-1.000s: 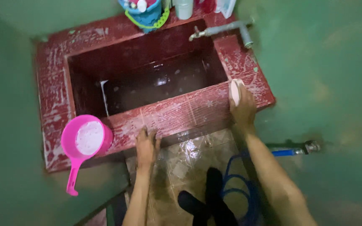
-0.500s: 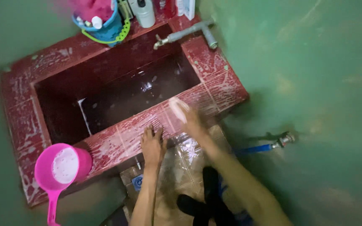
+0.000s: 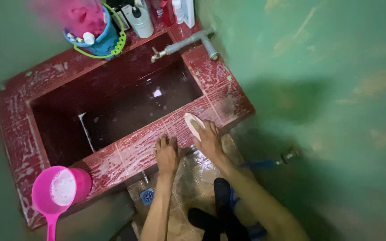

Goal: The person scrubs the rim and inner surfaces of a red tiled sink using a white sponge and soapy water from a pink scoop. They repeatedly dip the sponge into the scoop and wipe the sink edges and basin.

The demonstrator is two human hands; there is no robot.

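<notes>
R hand (image 3: 209,139) grips brush (image 3: 193,124) on soapy tub rim (image 3: 130,149); L hand (image 3: 166,154) flat, holding nothing. Risk: L palm slips on suds.

Green walls (image 3: 318,67) are closing in around a red tiled water tank (image 3: 18,147), dim light glinting off the dark water (image 3: 144,102) inside. A grey tap (image 3: 184,43) is jutting over it, and wet patterned floor tiles (image 3: 188,183) are shining below.

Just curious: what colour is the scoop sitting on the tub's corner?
The scoop is bright pink, handle included; the head view shows it best.
</notes>
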